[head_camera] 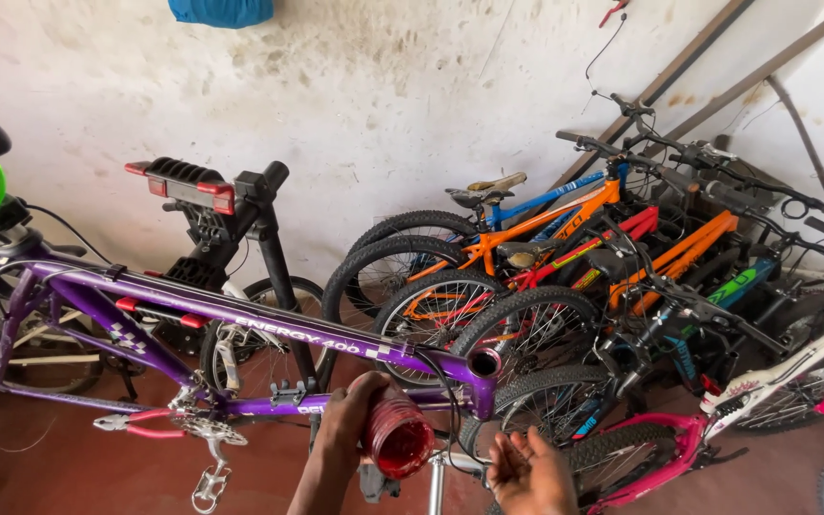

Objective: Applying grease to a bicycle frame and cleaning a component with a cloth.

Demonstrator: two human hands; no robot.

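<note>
A red, translucent jar (399,437) is sitting in the left hand (350,420), whose grip is wrapping closed around its side, the open mouth facing the camera. The jar is hovering just below the purple bicycle frame (240,329), near that frame's empty head tube (484,363). The right hand (529,472) is lying open, palm up, holding nothing, just right of the jar and below the head tube. Red-handled pliers (135,422) are resting low on the frame's left. Several bicycles (565,248) are leaning right of the frame.
</note>
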